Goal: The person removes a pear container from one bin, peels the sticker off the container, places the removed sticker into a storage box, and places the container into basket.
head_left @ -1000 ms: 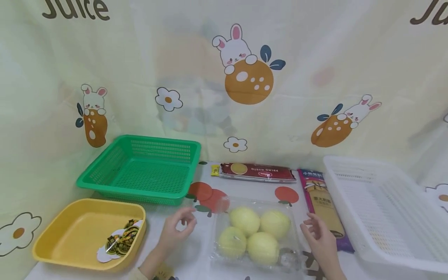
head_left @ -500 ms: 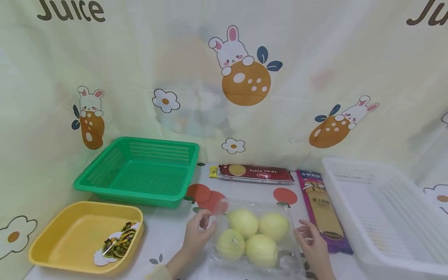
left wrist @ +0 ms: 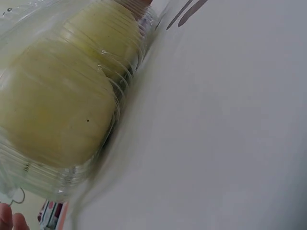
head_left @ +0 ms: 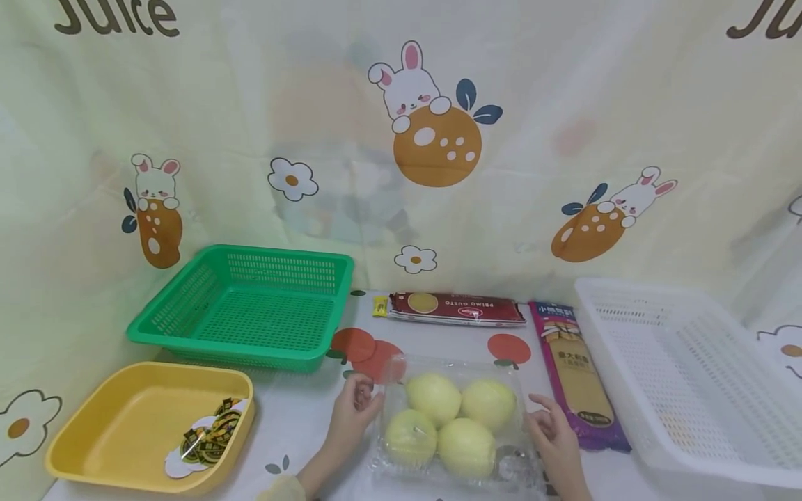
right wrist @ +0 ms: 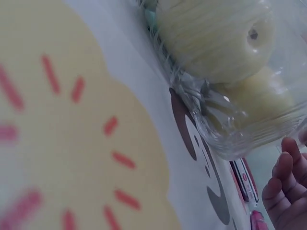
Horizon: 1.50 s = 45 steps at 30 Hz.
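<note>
A clear plastic box (head_left: 451,370) lies on the table in front of me in the head view, with several pale yellow-green, apple-like fruits (head_left: 466,447) inside. My left hand (head_left: 351,414) is at the box's left side, fingers loosely bent and thumb right at the edge. On the opposite side my right hand (head_left: 554,438) has its fingers close to the box's right edge, also loosely bent. The left wrist view shows the box's ribbed wall with fingertips (left wrist: 10,219) below its corner. In the right wrist view, fingers (right wrist: 285,177) are near the rim.
A green basket (head_left: 338,313) and a yellow tub (head_left: 125,410) with round stickers stand left. A red packet (head_left: 464,309) and small yellow packet (head_left: 380,306) lie behind the box. A purple noodle packet (head_left: 576,376) and white basket (head_left: 633,376) are right; a printed curtain (head_left: 351,104) hangs behind.
My left hand has moved right, from beside the yellow tub to the box's left edge. My right hand has shifted slightly left toward the box's right edge. The view has shifted slightly.
</note>
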Tool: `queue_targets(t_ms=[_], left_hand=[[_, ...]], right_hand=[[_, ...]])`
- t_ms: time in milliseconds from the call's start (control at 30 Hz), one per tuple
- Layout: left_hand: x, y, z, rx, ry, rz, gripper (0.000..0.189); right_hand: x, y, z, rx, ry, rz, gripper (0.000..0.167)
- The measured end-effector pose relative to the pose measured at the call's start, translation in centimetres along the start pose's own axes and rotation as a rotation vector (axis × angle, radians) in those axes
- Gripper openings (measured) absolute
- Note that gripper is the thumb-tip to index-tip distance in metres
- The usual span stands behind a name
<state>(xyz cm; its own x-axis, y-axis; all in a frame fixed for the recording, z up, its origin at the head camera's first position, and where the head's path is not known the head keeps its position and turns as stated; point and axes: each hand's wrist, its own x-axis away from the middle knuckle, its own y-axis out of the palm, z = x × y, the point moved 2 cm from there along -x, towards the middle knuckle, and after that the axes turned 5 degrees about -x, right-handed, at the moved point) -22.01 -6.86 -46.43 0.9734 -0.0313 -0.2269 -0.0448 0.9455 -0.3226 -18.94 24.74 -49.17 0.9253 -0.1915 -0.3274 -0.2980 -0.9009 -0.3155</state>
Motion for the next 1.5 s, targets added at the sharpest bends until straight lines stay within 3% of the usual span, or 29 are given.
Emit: queue_targets(t_ms=[167,233,333,433,567,633,700,833,1000,1167,1400,1500], left_hand=[[0.2,0.1,-0.2,-0.007,0.006,-0.059,0.016],[0.6,0.3,-0.2,-0.002,0.015,-0.107,0.009],[1.3,0.6,-0.2,0.027,0.015,-0.181,0.018],[1.7,0.9,-0.2,0.085,0.040,-0.207,0.021],[1.9,1.0,-0.2,0.113,0.075,-0.188,0.018],[1.9,1.0,-0.2,0.112,0.073,-0.183,0.017],[1.9,1.0,0.0,0.110,0.052,-0.187,0.017],[2.1,1.1,0.7,0.103,-0.016,-0.194,0.020],[2.4,0.6,1.2,0.090,-0.056,-0.172,0.023],[2.6,0.0,1.1,0.074,-0.070,-0.163,0.024],[2.1,-1.1,2.1,-0.003,0.028,-0.149,0.021],[1.4,-1.5,1.9,0.016,0.011,-0.156,0.022]], right_hand=[[-0.1,-0.4,0.3,0.042,0.172,0.009,0.020],[-0.3,-0.7,0.5,0.050,0.249,-0.024,0.025],[-0.2,-1.2,0.7,0.003,0.306,-0.102,0.029],[-0.1,-1.5,0.6,-0.094,0.266,-0.160,0.025],[0.0,-1.4,0.3,-0.194,0.192,-0.209,0.027],[0.1,-1.3,0.2,-0.221,0.212,-0.208,0.028],[0.2,-1.2,0.3,-0.234,0.271,-0.177,0.030],[0.3,-1.0,0.4,-0.246,0.313,-0.124,0.028],[0.5,-0.2,0.4,-0.280,0.249,-0.121,0.020],[0.9,0.4,0.3,-0.254,0.267,-0.103,0.023],[1.1,0.4,-1.2,-0.150,0.232,-0.128,0.032],[0.4,0.2,-2.5,-0.142,0.267,-0.127,0.031]])
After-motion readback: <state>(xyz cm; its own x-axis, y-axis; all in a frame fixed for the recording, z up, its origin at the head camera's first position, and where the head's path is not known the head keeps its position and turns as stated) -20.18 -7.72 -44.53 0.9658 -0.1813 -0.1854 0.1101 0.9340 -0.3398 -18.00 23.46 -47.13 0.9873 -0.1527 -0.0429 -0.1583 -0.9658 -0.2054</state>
